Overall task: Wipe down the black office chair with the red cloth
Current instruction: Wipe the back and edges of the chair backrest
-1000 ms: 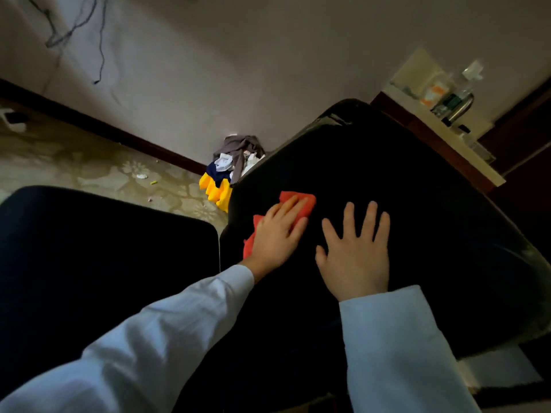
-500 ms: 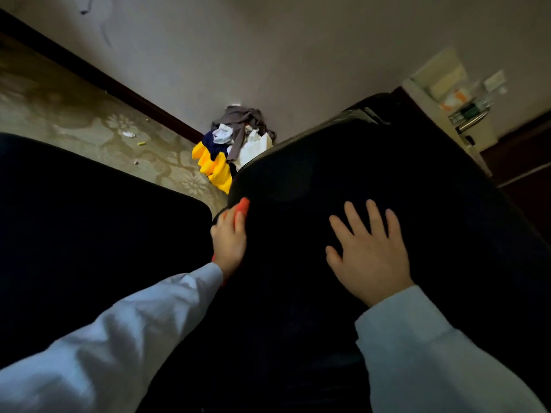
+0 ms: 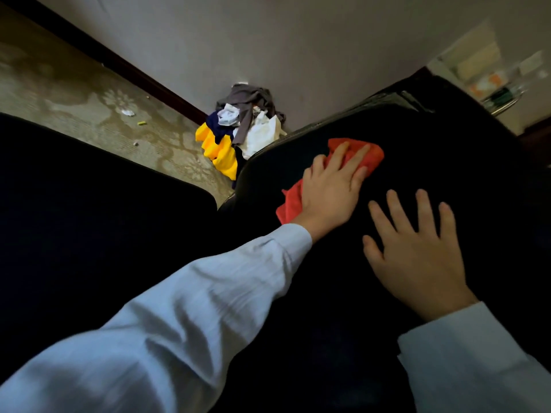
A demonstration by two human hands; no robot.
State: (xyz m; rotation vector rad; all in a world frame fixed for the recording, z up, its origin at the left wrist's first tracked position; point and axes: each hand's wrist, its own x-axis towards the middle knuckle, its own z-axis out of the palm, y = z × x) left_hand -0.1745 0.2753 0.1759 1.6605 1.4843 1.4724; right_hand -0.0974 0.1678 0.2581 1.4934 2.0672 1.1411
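The left hand (image 3: 331, 189) reaches far across the chair (image 3: 447, 162), arm nearly straight in a pale sleeve (image 3: 185, 317). It lies palm down with fingers straight, pressing the cloth (image 3: 371, 158) flat against the black surface. The right hand (image 3: 417, 254) lies just right of it and nearer, palm down on the bare chair with all 5 digits spread, holding nothing.

The cloth is bunched under the left hand, and only its far edge and a near-left corner show. The chair is so dark that its seams and shape are hard to read. A second black surface (image 3: 89, 204) on the left is possibly another seat. Far left is patterned floor (image 3: 89, 99), with a pile of clothes (image 3: 238, 126) at the wall. The desk (image 3: 492, 84) at far right is blurred.
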